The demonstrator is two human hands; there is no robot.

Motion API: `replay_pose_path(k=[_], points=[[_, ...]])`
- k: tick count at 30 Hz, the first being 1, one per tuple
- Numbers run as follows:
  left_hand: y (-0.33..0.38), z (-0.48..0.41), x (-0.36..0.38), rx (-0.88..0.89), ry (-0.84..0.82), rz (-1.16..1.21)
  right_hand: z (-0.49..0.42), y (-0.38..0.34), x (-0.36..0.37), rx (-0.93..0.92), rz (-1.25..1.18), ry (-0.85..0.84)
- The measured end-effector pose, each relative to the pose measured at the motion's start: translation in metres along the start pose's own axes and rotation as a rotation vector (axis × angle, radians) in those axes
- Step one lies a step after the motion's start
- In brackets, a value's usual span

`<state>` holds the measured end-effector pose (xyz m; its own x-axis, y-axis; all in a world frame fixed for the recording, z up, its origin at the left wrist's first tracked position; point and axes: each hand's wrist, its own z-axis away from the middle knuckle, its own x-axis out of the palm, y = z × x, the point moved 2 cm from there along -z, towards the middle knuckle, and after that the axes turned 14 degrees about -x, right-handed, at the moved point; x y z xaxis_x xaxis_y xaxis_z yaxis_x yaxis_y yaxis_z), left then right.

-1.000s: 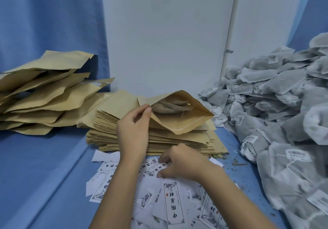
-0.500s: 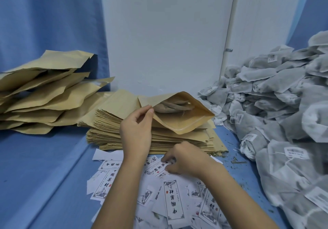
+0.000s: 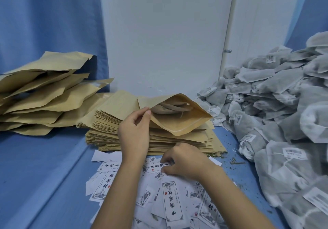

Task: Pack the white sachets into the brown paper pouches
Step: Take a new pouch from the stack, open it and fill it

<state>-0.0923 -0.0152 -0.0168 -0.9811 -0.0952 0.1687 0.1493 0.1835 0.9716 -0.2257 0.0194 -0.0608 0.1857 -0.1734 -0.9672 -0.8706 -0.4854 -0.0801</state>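
An open brown paper pouch point(image 3: 179, 122) lies on top of a flat stack of empty pouches point(image 3: 159, 140) in the middle. A sachet shows inside its mouth. My left hand point(image 3: 134, 131) pinches the pouch's upper lip and holds the mouth open. My right hand point(image 3: 184, 161) is lower, fingers curled, pinching a printed paper label point(image 3: 156, 166) from the scattered labels in front of me. A big heap of white sachets point(image 3: 276, 108) fills the right side.
A loose pile of filled brown pouches point(image 3: 44, 93) lies at the left on the blue cloth. Printed labels point(image 3: 172, 202) cover the near centre. A white wall panel point(image 3: 166, 33) stands behind the stack. Bits of herb litter the cloth near the sachets.
My right hand has shifted slightly up and right over the labels, its fingers closing on one. My left hand keeps the pouch mouth open, almost still.
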Motion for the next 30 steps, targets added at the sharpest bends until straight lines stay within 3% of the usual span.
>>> replay_pose_path(k=[6, 12, 19, 26, 30], points=[[0.001, 0.001, 0.001, 0.002, 0.014, 0.001, -0.003, -0.010, 0.005, -0.005, 0.202, 0.038], [0.000, 0.001, 0.001, 0.005, 0.015, 0.000, 0.002, -0.002, -0.004, 0.137, -0.129, -0.156], [0.000, 0.002, 0.002, 0.011, 0.016, 0.001, 0.000, -0.010, -0.004, 0.098, -0.014, -0.113], [-0.003, 0.000, 0.003, 0.002, 0.010, 0.010, 0.000, -0.005, 0.003, 0.103, 0.116, 0.123], [-0.002, -0.001, 0.001, 0.009, 0.020, 0.004, 0.004, -0.012, -0.018, 0.009, -0.288, 0.559]])
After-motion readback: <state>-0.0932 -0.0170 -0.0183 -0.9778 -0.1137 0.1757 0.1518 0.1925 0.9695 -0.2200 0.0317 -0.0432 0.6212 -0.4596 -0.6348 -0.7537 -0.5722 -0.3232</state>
